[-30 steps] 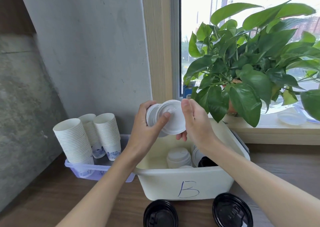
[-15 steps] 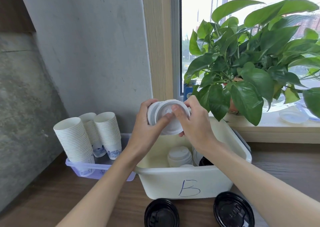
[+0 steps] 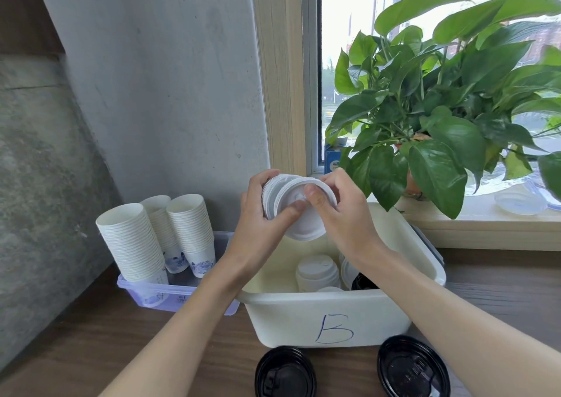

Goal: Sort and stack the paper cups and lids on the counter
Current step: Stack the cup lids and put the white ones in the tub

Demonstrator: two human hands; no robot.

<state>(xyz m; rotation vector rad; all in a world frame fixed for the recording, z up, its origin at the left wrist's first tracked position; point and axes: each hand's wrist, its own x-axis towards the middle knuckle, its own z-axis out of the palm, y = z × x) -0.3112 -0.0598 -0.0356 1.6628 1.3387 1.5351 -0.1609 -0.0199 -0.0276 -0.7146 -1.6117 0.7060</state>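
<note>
right now the step in hand looks like nesting lids: a short stack of white lids is held on edge above the white bin marked b. the left hand cups the stack, thumb across the front lid; the right hand pinches that lid's rim, so both are clamped on it, close together. inside the bin sit more white lids. in front of the bin two black lids lie on the counter; left of it, paper cup stacks stand in a clear tray. next, i judge, the front lid needs seating square, then the stack lowering into the bin.
</note>
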